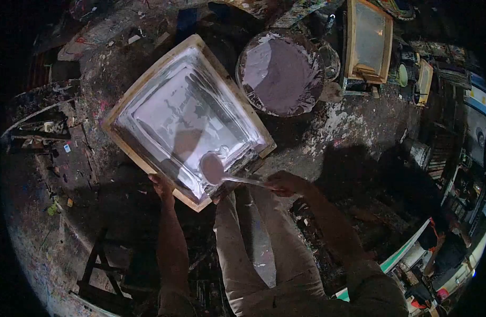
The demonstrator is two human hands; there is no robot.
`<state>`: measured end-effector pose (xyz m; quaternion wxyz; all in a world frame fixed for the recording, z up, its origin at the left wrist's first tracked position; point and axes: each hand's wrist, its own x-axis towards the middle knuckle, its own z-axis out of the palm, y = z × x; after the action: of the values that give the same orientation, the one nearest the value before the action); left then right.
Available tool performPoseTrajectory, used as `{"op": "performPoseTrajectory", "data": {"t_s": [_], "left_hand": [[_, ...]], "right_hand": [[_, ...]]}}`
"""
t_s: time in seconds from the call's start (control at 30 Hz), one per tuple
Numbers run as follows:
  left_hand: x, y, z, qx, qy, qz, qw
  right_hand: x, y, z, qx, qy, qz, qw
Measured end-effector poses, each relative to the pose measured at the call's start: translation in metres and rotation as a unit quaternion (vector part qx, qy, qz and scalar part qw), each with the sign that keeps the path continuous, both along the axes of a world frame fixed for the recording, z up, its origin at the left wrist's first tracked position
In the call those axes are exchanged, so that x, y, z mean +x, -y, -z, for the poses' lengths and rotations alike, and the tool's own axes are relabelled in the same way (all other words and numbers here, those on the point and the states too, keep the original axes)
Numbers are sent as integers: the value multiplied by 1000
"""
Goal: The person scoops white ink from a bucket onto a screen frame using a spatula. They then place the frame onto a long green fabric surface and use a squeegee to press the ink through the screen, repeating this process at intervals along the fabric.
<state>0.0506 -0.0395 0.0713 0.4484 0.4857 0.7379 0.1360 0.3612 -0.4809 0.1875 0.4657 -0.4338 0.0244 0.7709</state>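
Observation:
My right hand (288, 184) is closed round the handle of a ladle (213, 168). The ladle's round bowl, coated in pale lilac paint, is over the near corner of a wooden-framed printing screen (148, 61). Smears of the same pale paint cover the mesh, thickest along the edges and near the bowl. My left hand (161, 186) grips the frame's lower left edge, with part of the fingers hidden beneath. A dark, paint-stained bar (248, 162) lies along the near right side of the screen. The screen is tilted and partly above my knees.
Beyond the screen's right side stands a wide bucket (280, 74) of lilac paint. Farther right are another wooden-framed screen (369, 39) and a smaller frame (424, 82). A person (448, 245) is at the lower right. The floor (52, 174) is stained and littered with scraps.

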Motion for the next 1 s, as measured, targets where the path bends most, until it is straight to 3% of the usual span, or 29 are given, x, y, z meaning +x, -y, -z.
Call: {"op": "performPoseTrajectory", "data": {"t_s": [0.07,0.13,0.2,0.23,0.27,0.33,0.4,0.5,0.53,0.6,0.63,0.67,0.7,0.8,0.87,0.9,0.97,1.0], "left_hand": [[4,1,-18,-19,-7,155,988],[0,5,-17,-27,13,141,990],[-7,7,-14,-44,47,116,991],[-8,8,-12,-53,64,104,991],[-6,9,-10,-61,82,92,991],[-3,5,6,-34,63,51,996],[9,6,-2,-5,42,9,999],[34,15,-46,-53,-53,67,995],[25,15,-40,-40,-10,77,996],[2,18,-27,-18,76,96,992],[-1,17,-22,-5,122,105,987],[-2,15,-17,9,167,113,979],[4,18,-17,12,168,111,979],[-6,17,1,102,180,65,976],[-47,-19,55,3,36,146,989],[-25,5,23,2,37,147,989],[33,11,-50,-107,-42,69,991],[-6,6,5,-108,-43,70,991]], "right_hand": [[36,21,-49,-10,19,51,998],[72,47,-70,-111,167,79,976],[111,58,-85,-123,303,174,929],[137,50,-85,-156,399,115,896],[164,40,-82,-186,489,54,850],[190,-7,-68,-279,707,-14,650],[200,-45,-28,-343,785,-190,479],[190,-95,-12,-307,813,-189,457],[201,-91,0,-307,812,-189,458],[223,-71,19,-166,695,-142,685],[223,-57,27,-166,697,-141,683],[215,-39,35,-156,570,51,805],[206,-28,36,-133,403,237,874],[186,-9,-41,-122,321,188,920],[167,-3,-55,-123,316,222,914],[157,-1,-62,-123,310,253,908],[137,0,-79,-166,334,256,892],[125,1,-89,-210,356,257,874]]}}
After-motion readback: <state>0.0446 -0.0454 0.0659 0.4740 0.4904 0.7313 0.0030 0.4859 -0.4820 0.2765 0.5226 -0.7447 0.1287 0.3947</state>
